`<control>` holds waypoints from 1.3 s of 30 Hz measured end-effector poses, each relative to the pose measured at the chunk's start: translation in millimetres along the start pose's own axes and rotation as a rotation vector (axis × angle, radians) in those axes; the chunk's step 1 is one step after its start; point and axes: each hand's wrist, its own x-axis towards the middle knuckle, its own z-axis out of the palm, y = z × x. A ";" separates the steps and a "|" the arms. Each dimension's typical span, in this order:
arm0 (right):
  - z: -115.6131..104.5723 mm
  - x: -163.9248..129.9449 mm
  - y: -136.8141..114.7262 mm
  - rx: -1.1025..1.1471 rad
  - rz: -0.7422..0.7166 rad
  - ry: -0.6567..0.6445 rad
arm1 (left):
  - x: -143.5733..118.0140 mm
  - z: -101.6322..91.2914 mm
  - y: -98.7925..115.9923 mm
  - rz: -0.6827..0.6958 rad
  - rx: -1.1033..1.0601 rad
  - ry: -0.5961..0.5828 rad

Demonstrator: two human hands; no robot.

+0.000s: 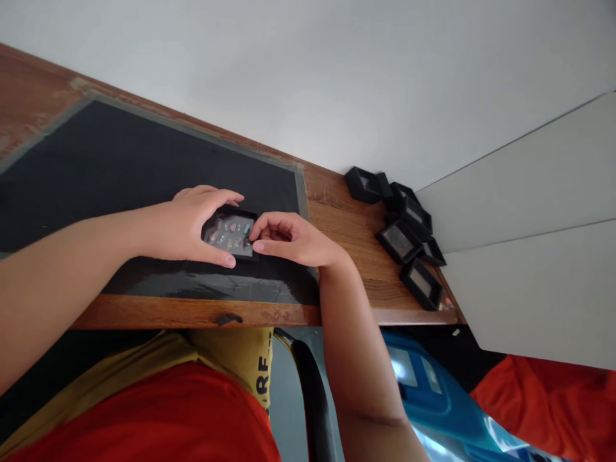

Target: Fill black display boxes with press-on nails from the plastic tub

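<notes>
A small black box (246, 255) with a low rim lies on the black mat, and several tiny coloured and shiny pieces (229, 229) sit on its grey inside. My left hand (195, 228) grips the box from the left, thumb along the near side and fingers along the far side. At the right end of the box, my right hand (289, 237) has its thumb and fingertips pinched together over the inside. Whatever those fingertips hold is too small or hidden to make out.
The black mat (144, 154) is taped to the wooden table (337, 218). Several black boxes (399, 240) are heaped at the right, by a white partition (524, 276). A grey-white wall rises behind. Below the table edge are a blue plastic object (423, 378) and a red sleeve (543, 398).
</notes>
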 end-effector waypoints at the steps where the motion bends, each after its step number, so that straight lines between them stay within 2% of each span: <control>1: 0.3 -0.1 0.6 -0.004 -0.004 -0.003 | -0.3 -0.2 0.5 -0.005 -0.004 0.002; 5: 1.6 -0.4 3.5 0.008 -0.040 0.015 | -0.7 -1.2 2.1 0.001 0.011 -0.001; 8: 1.5 0.2 6.2 0.048 -0.067 0.085 | -0.4 -1.3 3.0 0.015 0.024 0.004; 13: -1.0 3.5 9.8 0.067 -0.096 0.321 | -1.8 -0.6 7.2 0.030 0.014 0.005; 18: -3.7 6.1 9.9 0.018 -0.148 0.525 | -3.2 2.4 10.7 0.139 0.052 0.054; 27: -12.3 9.7 22.4 -0.077 -0.153 0.639 | -5.6 2.6 14.1 0.413 0.074 0.305; 31: -18.0 11.3 36.3 -0.145 -0.057 0.676 | -3.5 5.4 12.8 0.487 0.075 0.484; 33: -21.1 11.9 41.9 -0.151 0.032 0.682 | 0.2 7.5 10.7 0.472 0.057 0.524; 39: -30.9 15.3 49.2 -0.169 0.000 0.722 | 8.1 13.3 8.9 0.370 -0.034 0.493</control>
